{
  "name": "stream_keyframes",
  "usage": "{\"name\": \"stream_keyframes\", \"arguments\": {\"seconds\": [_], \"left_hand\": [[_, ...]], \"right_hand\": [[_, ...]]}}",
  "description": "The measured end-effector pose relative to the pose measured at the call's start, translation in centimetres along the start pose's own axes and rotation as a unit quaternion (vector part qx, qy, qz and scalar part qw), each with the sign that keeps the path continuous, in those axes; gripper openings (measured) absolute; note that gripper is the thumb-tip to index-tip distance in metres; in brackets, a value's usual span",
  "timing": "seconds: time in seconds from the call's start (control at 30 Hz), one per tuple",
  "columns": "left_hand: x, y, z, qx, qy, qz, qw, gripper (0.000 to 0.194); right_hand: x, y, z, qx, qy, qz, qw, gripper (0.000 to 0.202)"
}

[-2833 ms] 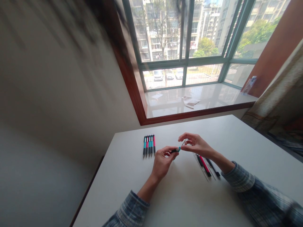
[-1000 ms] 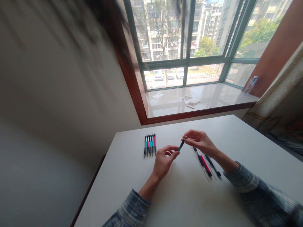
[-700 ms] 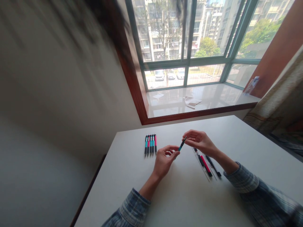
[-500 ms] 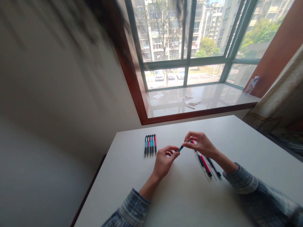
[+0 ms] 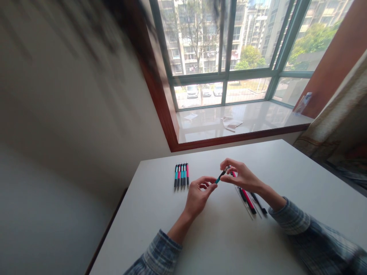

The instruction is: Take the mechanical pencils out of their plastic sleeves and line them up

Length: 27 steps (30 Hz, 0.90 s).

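My left hand pinches the teal lower part of a pen between thumb and fingertips, above the white table. The pen slants up to the right, with a black section and a silvery tip at its upper end. Around that upper end curl the thumb and fingers of my right hand, which partly hide it. Below my right wrist lie loose pen parts: a red barrel, a black piece and thin pale refills.
Several teal, red and black pens lie side by side in a row to the left of my hands. Behind the table is a windowsill with a crumpled cloth and a clear bottle. A curtain hangs at the right.
My right thumb and fingers have spread apart along the pen's upper end, showing more of its black section and tip. My left hand keeps its pinch.
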<state>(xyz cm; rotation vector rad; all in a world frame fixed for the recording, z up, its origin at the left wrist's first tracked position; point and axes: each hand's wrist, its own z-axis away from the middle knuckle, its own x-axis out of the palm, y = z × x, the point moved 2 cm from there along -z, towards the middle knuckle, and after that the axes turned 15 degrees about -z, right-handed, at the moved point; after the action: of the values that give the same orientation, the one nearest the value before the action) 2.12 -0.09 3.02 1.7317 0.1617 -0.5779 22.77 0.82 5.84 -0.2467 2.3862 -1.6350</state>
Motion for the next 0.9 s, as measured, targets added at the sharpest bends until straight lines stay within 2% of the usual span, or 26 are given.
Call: {"name": "stream_keyframes", "arguments": {"seconds": [0.1, 0.23, 0.33, 0.47, 0.57, 0.7, 0.83, 0.9], "left_hand": [[-0.06, 0.09, 0.02, 0.0, 0.001, 0.001, 1.0, 0.023], [-0.07, 0.14, 0.02, 0.0, 0.0, 0.0, 1.0, 0.022], [-0.03, 0.11, -0.02, -0.002, -0.001, 0.001, 1.0, 0.023], [0.02, 0.09, 0.0, 0.001, -0.005, -0.002, 1.0, 0.023], [0.02, 0.07, 0.05, 0.004, -0.008, 0.0, 1.0, 0.024], [0.02, 0.08, 0.07, 0.007, -0.005, -0.004, 1.0, 0.023], [0.03, 0.09, 0.09, 0.002, -0.005, -0.004, 1.0, 0.023], [0.02, 0.12, 0.1, 0.003, -0.006, -0.004, 1.0, 0.023]], "right_hand": [[0.15, -0.03, -0.01, 0.003, -0.034, -0.011, 0.999, 0.026], [0.03, 0.15, 0.02, 0.008, -0.018, 0.0, 1.0, 0.026], [0.11, 0.2, 0.08, 0.012, -0.04, -0.022, 0.999, 0.026], [0.08, 0.12, 0.08, 0.007, -0.02, -0.004, 1.0, 0.025], [0.17, 0.15, 0.04, 0.01, -0.04, -0.02, 0.999, 0.026], [-0.06, 0.29, 0.01, 0.007, -0.017, -0.001, 1.0, 0.024], [-0.15, 0.3, 0.03, 0.02, -0.044, -0.029, 0.998, 0.027], [-0.23, 0.21, 0.03, 0.013, -0.031, -0.025, 0.999, 0.026]]}}
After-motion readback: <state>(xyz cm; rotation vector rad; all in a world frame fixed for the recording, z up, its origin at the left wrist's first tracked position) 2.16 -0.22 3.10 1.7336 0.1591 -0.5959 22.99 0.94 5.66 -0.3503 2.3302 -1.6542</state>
